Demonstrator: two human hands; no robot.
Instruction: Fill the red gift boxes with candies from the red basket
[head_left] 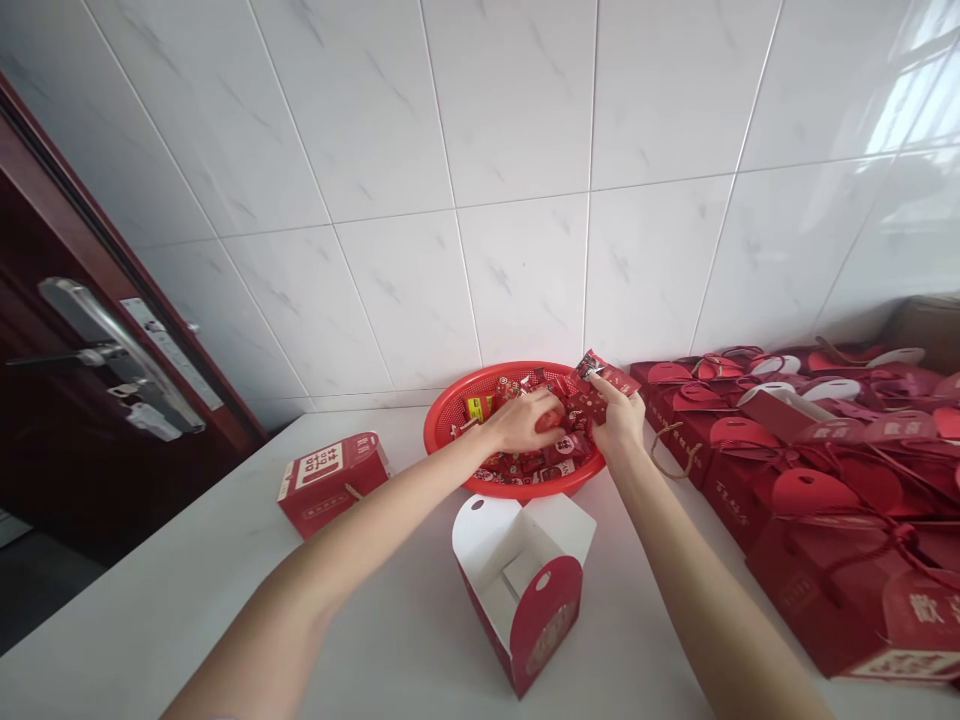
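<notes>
A red plastic basket (439, 425) full of red-wrapped candies (517, 465) stands near the wall. My left hand (521, 420) reaches into it from the left, its fingers curled around a red-wrapped candy (550, 420) partly hidden by them. At the basket's right rim, my right hand (621, 415) grips a red packet (604, 378) between thumb and fingers, raised above the pile. In front of the basket, an open red gift box (547, 625) with a white inside stands upright. Its flaps are spread, and a pale folded piece shows at its bottom.
A closed red gift box (330, 485) sits left of the basket. Many red boxes (817, 540) with cord handles crowd the right side of the white table (397, 620). Behind rises a tiled wall (517, 260); a dark red door (75, 400) with a metal handle is at left.
</notes>
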